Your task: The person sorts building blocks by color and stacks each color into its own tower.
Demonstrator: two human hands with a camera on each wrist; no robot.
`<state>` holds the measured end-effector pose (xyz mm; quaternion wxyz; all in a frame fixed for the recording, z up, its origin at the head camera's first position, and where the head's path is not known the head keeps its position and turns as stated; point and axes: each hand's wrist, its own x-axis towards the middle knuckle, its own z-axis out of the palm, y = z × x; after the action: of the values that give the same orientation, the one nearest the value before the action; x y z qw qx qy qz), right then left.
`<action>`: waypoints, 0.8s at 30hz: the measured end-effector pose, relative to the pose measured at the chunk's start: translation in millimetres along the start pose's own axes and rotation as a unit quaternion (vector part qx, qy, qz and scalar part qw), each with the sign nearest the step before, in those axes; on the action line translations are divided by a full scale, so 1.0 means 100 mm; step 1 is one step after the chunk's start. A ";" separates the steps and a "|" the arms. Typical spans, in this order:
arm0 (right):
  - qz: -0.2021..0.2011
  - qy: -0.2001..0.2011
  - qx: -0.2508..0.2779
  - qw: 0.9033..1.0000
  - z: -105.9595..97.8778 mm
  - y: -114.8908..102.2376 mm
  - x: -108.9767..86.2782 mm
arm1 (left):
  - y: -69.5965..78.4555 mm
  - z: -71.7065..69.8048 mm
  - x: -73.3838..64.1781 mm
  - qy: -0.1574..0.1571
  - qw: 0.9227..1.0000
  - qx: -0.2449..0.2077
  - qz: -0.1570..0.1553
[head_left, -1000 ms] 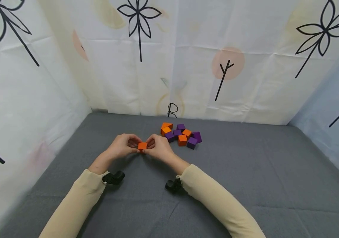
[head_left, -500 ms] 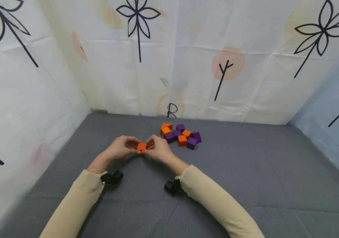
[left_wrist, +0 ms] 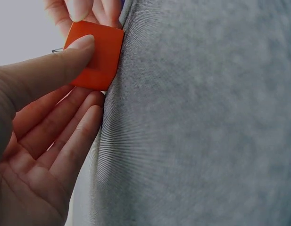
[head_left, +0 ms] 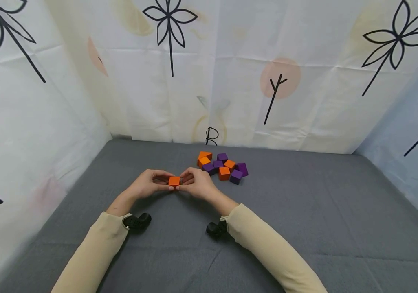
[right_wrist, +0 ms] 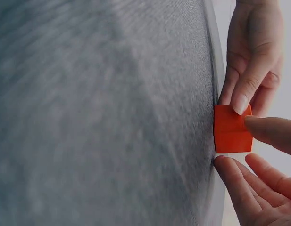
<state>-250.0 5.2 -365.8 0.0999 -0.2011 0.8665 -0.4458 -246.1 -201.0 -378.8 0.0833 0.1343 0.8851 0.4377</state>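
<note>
In the head view, an orange block [head_left: 174, 181] sits on the grey cloth, left of the pile, between the two hands. My left hand [head_left: 149, 184] pinches it from the left; in the left wrist view, the thumb lies across the block's face [left_wrist: 107, 56] and the fingers reach behind it. From the right, my right hand [head_left: 199, 186] holds the same block. The right wrist view shows this hand's thumb at the edge of the block [right_wrist: 230, 139], with its fingers below. The block's far side is hidden by fingers.
Beyond my right hand lies a loose group of orange and purple blocks, among them an orange cube [head_left: 224, 173], a purple cube [head_left: 236, 176] and an orange triangular block [head_left: 205, 155]. A patterned curtain [head_left: 238, 81] closes off the back of the grey-covered table [head_left: 304, 211].
Both hands have lowered slightly around the orange block, their knuckles now nearer the cloth. The block itself stays almost in place, and the pile has not been disturbed.
</note>
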 end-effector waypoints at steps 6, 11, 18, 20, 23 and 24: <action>0.003 0.016 -0.007 1.000 -0.11 0.03 -0.05 | -0.03 0.00 0.01 0.000 1.000 -0.023 -0.003; 0.008 0.041 -0.005 0.999 -0.25 0.06 -0.10 | -0.09 0.00 0.01 0.009 0.999 -0.034 -0.029; -0.019 0.064 -0.022 0.998 -0.54 0.17 -0.18 | -0.10 -0.01 0.01 0.008 0.998 -0.042 -0.048; -0.029 0.068 -0.038 0.997 -0.61 0.20 -0.19 | -0.10 -0.02 0.01 0.007 0.998 -0.042 -0.050; -0.032 0.075 -0.070 0.994 -0.69 0.25 -0.21 | -0.11 -0.02 0.02 0.004 0.998 -0.042 -0.051; -0.031 0.078 -0.082 0.993 -0.72 0.27 -0.22 | -0.11 -0.02 0.02 0.003 0.998 -0.043 -0.052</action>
<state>-262.8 81.5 -345.8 0.0012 -0.1995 0.8986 -0.3908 -250.1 -208.4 -386.8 0.1094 0.0831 0.8714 0.4710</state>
